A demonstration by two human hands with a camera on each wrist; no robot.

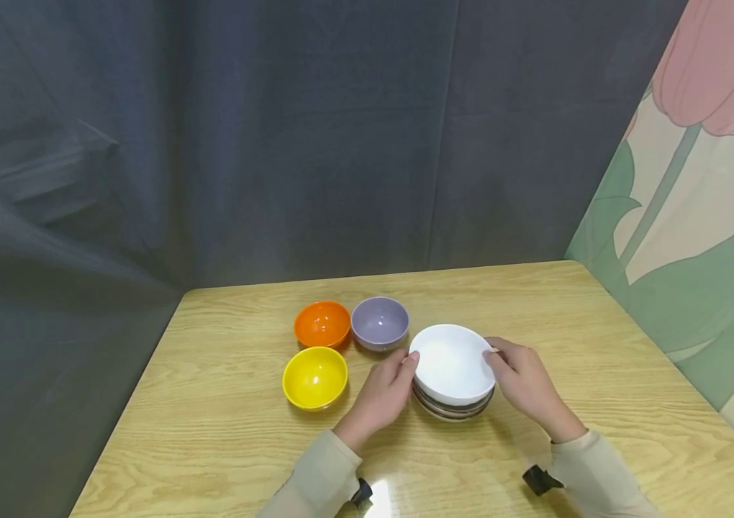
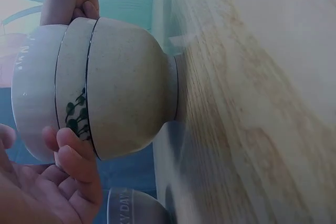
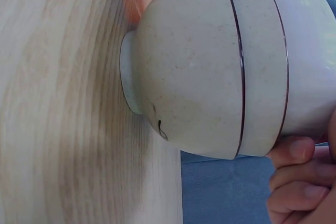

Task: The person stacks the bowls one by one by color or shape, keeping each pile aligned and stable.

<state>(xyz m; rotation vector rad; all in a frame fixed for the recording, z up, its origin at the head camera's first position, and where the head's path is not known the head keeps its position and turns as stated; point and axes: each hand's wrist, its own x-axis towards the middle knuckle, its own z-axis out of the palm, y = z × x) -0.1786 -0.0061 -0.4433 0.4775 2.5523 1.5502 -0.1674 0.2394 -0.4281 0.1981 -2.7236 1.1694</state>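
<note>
A white bowl (image 1: 451, 363) sits in the top of a stack, nested in two cream bowls (image 1: 453, 415) with dark rims. Green leaves decorate the upper cream bowl (image 2: 73, 77) in the left wrist view. My left hand (image 1: 381, 392) grips the white bowl's left side, thumb at the rim and fingers down the outer wall, overlapping the leafy bowl. On the opposite side my right hand (image 1: 525, 381) holds the white bowl, thumb over the rim and fingers behind it. The lower cream bowl's foot (image 3: 128, 72) is down at the wooden table.
Left of the stack stand a yellow bowl (image 1: 315, 378), an orange bowl (image 1: 322, 324) behind it and a lavender bowl (image 1: 380, 321) near the white one. Dark cloth (image 1: 315, 144) hangs behind the wooden table (image 1: 211, 432); a flower-painted wall (image 1: 697, 288) borders the right.
</note>
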